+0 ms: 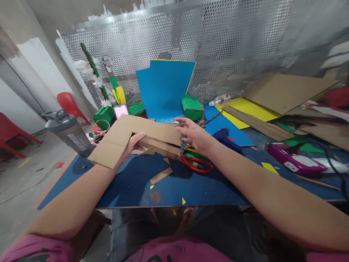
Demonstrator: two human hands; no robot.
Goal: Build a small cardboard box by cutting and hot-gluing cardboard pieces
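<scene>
My left hand point(133, 145) grips an L-shaped cardboard piece point(128, 134) from below, thumb on its inner edge, holding it above the blue table point(131, 185). A second cardboard strip point(160, 146) lies folded under its right arm. My right hand point(195, 136) reaches past the right end of the cardboard with fingers spread, holding nothing. Red-handled scissors point(197, 163) lie on the table just below that hand. A blue glue gun point(226, 140) rests to the right of it.
A grey shaker bottle point(69, 133) stands at the table's left corner. Blue sheets point(165, 87) lean on a perforated metal panel point(218, 43). Green cardboard shapes point(192, 107), yellow sheets point(245, 109), brown cardboard point(283, 92), a purple tool point(294, 162) and small scraps point(160, 175) crowd the table. Red chairs point(69, 103) stand at left.
</scene>
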